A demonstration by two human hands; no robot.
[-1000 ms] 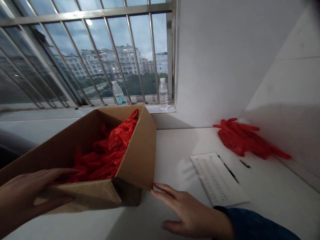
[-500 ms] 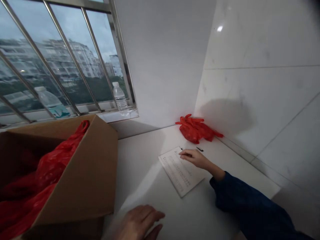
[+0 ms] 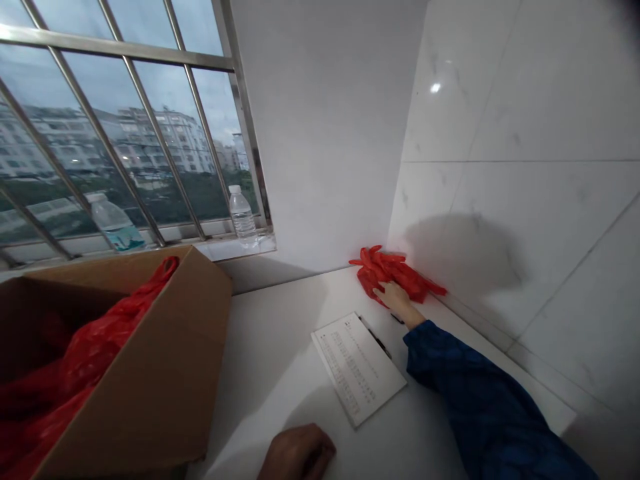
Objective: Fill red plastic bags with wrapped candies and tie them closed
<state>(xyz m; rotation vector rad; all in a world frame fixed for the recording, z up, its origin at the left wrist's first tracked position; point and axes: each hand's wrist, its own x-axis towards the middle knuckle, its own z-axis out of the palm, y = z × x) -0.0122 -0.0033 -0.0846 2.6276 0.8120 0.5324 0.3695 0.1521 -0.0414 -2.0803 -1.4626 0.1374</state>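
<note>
Arm [image 3: 470,380] outstretched, the right hand [image 3: 396,299] reaches the red bag [image 3: 411,278] in a corner of the white counter [image 3: 270,347], loosely bent, grip unclear; the left hand [image 3: 299,453] curls low, contents hidden. Barred window [image 3: 143,100] at left.

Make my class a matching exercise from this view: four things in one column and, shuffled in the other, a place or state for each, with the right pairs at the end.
Things
1. Cardboard box
2. Right hand
3. Printed booklet
4. Bottle with a turquoise label

Places and states
A. At the red plastic bag on the white table
B. By the window bars, beyond the box
C. Open-topped, with red plastic inside
D. Lying flat, with a dark pen along one edge

Right pairs: 1-C, 2-A, 3-D, 4-B
</note>
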